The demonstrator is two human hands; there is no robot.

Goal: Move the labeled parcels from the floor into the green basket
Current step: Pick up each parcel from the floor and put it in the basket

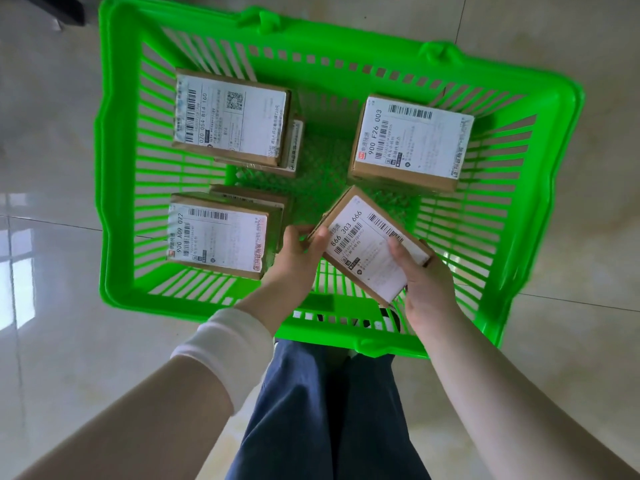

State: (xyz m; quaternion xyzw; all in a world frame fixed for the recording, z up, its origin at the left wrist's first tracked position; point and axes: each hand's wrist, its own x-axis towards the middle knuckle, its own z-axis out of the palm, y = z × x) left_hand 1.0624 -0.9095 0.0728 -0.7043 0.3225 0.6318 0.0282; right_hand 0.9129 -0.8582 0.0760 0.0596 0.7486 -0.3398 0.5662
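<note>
A green plastic basket (117,188) stands on the tiled floor right in front of me. Both my hands hold one brown cardboard parcel (363,244) with a white label, tilted, over the basket's near right part. My left hand (301,251) grips its left end and my right hand (422,282) grips its lower right corner, thumb on the label. Inside the basket lie a labeled parcel at the back left (232,119), another at the back right (412,143) and a third at the front left (218,233). Further boxes show partly under the two left ones.
Glossy beige floor tiles (52,168) surround the basket. My legs in blue trousers (329,410) are just behind the basket's near rim. A dark object (59,8) sits at the top left corner of the view.
</note>
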